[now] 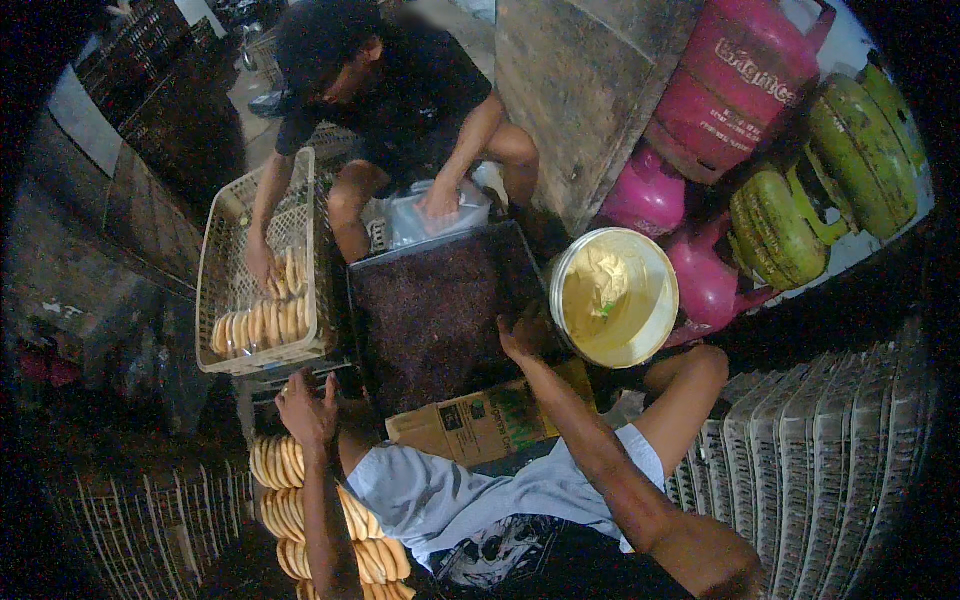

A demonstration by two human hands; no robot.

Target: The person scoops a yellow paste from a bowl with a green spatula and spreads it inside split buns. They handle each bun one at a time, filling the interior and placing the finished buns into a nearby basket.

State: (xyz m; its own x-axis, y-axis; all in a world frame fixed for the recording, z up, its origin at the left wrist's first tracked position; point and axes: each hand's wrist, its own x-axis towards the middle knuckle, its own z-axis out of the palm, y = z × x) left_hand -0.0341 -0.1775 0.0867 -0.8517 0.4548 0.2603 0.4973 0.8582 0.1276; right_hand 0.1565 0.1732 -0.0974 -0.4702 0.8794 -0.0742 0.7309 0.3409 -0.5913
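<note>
Between my knees and a co-worker is a dark, square-cornered tray (440,300) with a layer of dark brown, crumbly-looking stuff. My right hand (527,335) is at its right rim, thumb over the inner side; the other fingers are in shadow and seem wrapped round the edge. To the left, my left hand (308,408) is raised just below the near end of a plastic crate (325,240), fingers apart, with nothing visible in it. Inside that crate are bagged, oval bread rolls (262,328). Further rolls (285,505) stand in rows beside my left forearm.
The co-worker's hand (262,265) reaches into the crate; the other rests on clear plastic bags (425,215). A bucket (615,300) with pale yellow contents stands right of the tray, near pink (735,90) and green gas cylinders (780,225). A cardboard box (470,425) lies below; stacked crates (810,450) stand at right.
</note>
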